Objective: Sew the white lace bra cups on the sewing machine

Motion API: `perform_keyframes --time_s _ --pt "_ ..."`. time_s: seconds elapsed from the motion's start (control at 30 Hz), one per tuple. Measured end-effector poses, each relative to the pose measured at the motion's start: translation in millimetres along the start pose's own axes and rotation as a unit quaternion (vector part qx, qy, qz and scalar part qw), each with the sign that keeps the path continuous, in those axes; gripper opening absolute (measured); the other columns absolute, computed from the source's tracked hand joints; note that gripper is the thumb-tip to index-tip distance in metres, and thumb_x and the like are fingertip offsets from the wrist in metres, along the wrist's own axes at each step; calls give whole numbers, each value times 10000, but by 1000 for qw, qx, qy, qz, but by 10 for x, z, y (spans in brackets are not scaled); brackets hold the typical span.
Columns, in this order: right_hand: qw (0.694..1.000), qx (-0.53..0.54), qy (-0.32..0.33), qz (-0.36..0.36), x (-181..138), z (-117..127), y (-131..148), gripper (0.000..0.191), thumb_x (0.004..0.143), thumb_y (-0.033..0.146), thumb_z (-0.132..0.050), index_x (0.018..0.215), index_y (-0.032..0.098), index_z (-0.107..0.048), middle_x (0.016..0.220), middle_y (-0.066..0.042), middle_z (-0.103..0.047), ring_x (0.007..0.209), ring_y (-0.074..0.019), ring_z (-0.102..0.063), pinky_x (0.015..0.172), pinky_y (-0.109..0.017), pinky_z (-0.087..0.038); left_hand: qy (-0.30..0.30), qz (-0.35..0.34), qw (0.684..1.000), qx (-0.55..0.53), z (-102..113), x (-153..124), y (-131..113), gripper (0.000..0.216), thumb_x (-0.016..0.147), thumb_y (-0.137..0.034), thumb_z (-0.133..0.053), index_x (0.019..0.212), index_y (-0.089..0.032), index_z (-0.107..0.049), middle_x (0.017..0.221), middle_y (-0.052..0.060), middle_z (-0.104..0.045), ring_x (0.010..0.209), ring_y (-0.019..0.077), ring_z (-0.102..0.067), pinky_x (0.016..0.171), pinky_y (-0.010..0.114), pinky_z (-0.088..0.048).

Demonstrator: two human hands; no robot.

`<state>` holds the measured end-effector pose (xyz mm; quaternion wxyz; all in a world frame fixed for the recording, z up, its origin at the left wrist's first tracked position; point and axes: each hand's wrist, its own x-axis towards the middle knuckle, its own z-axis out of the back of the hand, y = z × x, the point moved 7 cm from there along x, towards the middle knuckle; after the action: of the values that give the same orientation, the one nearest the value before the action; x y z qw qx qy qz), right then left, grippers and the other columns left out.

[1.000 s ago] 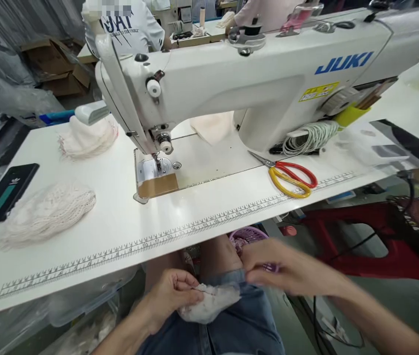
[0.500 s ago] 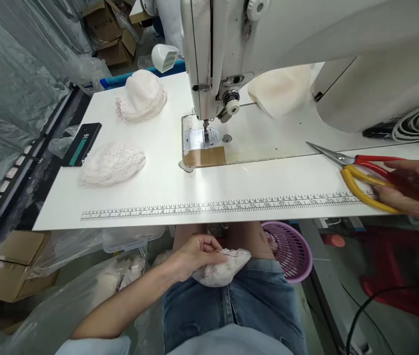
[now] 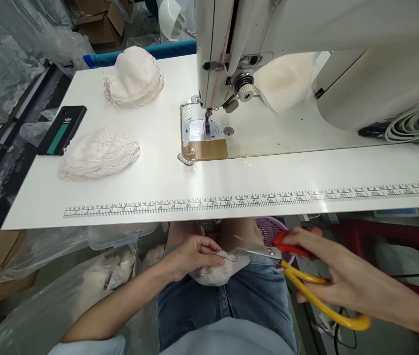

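My left hand (image 3: 196, 256) pinches the edge of a small white fabric piece (image 3: 219, 272) over my lap, below the table edge. A dark thread or seam line shows along its top. In my right hand (image 3: 324, 261) is a pair of scissors (image 3: 268, 251) with one red and one yellow handle. Their blades, blurred, point left and lie just beside the fabric's right end. Above, on the white table (image 3: 157, 182), stands the sewing machine (image 3: 217, 59), its presser foot (image 3: 208, 123) over the needle plate.
White lacy pieces (image 3: 100, 155) and a stack of white cups (image 3: 134, 79) lie on the table's left, near a black phone (image 3: 62, 130). Pale fabric (image 3: 287, 81) sits behind the machine head. A purple basket (image 3: 268, 228) stands below the table, partly hidden.
My right hand has brought the scissors off the table's right end, left and down to the fabric. My left hand keeps its pinch. The camera view has shifted slightly.
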<state>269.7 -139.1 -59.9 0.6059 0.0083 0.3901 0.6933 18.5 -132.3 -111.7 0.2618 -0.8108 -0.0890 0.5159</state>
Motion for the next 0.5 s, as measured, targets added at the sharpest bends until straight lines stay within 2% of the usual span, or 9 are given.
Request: perform_keyframes --time_s 0.1,0.2,0.27,0.4,0.5 --pt "993 9 112 24 98 -263 148 823 581 604 -707 1285 244 -479 1286 -139 -517 1150 -390 -488 908 -471 -457 16 4 1000 15 -8 -33 3 418 431 -370 -846 725 -121 -685 584 -4 -644 493 78 -507 517 203 -350" --pt "985 19 166 35 138 -343 189 774 624 584 -688 1289 251 -471 1294 -134 -508 1165 -373 -480 932 -485 -438 34 6 999 22 -1 -66 16 374 449 -352 -841 706 -121 -696 595 4 -654 473 69 -501 487 193 -342" --pt "982 34 179 49 143 -357 221 725 634 556 -692 1265 260 -495 1278 -124 -523 1147 -362 -498 920 -471 -451 46 2 999 21 12 -78 16 346 474 -342 -834 711 -126 -704 587 2 -654 455 60 -489 475 187 -340" --pt "983 60 163 60 160 -372 265 664 603 526 -720 1193 269 -557 1212 -104 -573 1086 -351 -545 859 -430 -495 63 -8 998 13 48 -74 3 306 499 -318 -829 721 -140 -718 593 6 -661 492 69 -524 506 182 -372" --pt "982 69 157 75 175 -396 295 638 594 525 -729 1154 260 -579 1183 -100 -588 1074 -344 -550 879 -424 -479 65 -6 998 7 82 -57 12 300 495 -302 -834 725 -144 -725 633 22 -682 536 84 -560 538 185 -399"
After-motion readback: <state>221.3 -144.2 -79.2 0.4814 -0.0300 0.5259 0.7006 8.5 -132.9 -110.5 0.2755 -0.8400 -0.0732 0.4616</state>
